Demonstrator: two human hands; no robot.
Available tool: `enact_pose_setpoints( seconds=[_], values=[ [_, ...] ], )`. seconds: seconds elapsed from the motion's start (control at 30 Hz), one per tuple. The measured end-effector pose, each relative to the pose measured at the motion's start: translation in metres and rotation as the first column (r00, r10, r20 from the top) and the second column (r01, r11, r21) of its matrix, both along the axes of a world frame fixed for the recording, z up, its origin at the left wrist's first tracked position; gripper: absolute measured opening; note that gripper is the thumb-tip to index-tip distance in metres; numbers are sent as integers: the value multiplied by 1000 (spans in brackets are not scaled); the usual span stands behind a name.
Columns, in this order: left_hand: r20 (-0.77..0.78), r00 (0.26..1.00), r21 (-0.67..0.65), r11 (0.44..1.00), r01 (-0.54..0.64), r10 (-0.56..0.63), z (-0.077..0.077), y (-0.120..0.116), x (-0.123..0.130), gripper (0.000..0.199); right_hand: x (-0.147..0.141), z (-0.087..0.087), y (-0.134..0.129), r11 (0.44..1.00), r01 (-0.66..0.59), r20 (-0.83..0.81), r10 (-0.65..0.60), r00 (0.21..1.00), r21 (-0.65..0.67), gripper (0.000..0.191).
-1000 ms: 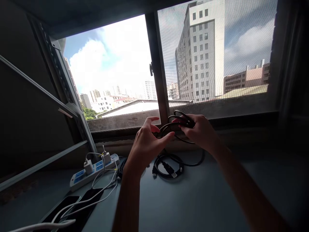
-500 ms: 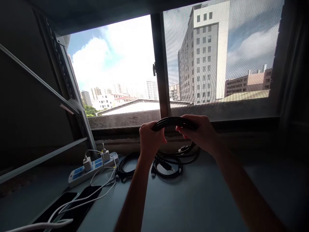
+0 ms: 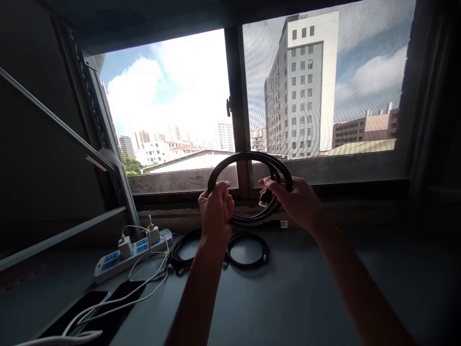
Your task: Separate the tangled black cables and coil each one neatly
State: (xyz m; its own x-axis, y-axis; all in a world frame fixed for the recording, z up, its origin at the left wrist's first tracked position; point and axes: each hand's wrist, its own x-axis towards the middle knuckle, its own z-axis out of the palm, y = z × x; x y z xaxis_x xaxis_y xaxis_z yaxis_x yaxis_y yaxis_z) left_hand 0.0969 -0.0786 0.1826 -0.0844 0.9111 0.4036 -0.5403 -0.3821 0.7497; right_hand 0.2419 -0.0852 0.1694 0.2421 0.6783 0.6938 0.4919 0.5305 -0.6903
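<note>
A coiled black cable (image 3: pixel 248 156) is held upright as a loop in front of the window, with both my hands on it. My left hand (image 3: pixel 215 211) is closed in a fist around the left side of the loop. On the right side, my right hand (image 3: pixel 300 199) pinches the strands between thumb and fingers. One plug (image 3: pixel 264 200) with a metal end hangs beside my right fingertips, and another plug (image 3: pixel 284 224) shows lower down, below the loop. Beneath, two more black cable coils lie on the table: a left coil (image 3: pixel 176 247), partly behind my left forearm, and a right coil (image 3: pixel 265 259).
To the left, a white power strip (image 3: pixel 108 274) carries two chargers with white cords (image 3: pixel 144 298). Two dark phones (image 3: pixel 75 307) lie in front of it. A metal shelf frame (image 3: pixel 115 158) stands at the left, and the window (image 3: pixel 236 72) rises behind the grey table (image 3: pixel 288 298).
The held coil has turned from nearly flat and edge-on to an upright, open loop. My left hand has moved slightly down and left along it. The view has shifted slightly.
</note>
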Motion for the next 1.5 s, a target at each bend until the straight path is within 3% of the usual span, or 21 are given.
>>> enact_pose_setpoints(
  seconds=[0.13,0.27,0.33,0.43,0.53,0.67,0.77,0.87,1.07,1.27,1.43,1.5],
  values=[
    [-31,964,-81,962,262,-265,0,1,0,44,-6,4,-6,989,-100,-207,122,971,111,28],
    [-26,943,-117,937,328,-333,-8,9,8,41,-13,6,-15,955,-250,-346,291,892,158,36],
    [-147,919,-86,931,356,-365,-12,14,8,40,-12,7,-17,933,-301,-395,357,847,198,35],
    [-461,854,34,956,291,-244,-11,18,-1,36,-6,8,-18,928,-322,-385,370,845,185,35],
    [-551,832,139,975,174,-70,-6,16,-13,37,-3,7,-15,943,-309,-337,334,881,126,34],
    [-394,916,67,992,110,-75,-2,12,-19,49,-9,4,-9,957,-281,-220,290,931,73,36],
    [-229,973,8,1000,-10,12,-2,13,-18,44,-10,-1,-4,991,-134,-36,134,990,-5,31],
    [-145,986,12,997,-82,83,-2,15,-19,39,-6,-7,4,998,5,103,1,995,-58,28],
    [-138,978,73,986,-147,156,-3,13,-17,34,-2,-12,11,988,-134,44,137,990,-81,34],
    [-97,979,175,971,-163,182,-6,11,-15,34,-8,-6,2,972,-234,-110,230,967,-22,36],
    [-31,925,200,910,-364,378,-18,33,-8,35,-11,-1,-5,963,-260,-83,254,964,-77,38],
    [-141,913,144,920,-364,383,-25,46,-7,36,-14,-2,-7,940,-308,-121,292,949,-144,40]
  ],
)
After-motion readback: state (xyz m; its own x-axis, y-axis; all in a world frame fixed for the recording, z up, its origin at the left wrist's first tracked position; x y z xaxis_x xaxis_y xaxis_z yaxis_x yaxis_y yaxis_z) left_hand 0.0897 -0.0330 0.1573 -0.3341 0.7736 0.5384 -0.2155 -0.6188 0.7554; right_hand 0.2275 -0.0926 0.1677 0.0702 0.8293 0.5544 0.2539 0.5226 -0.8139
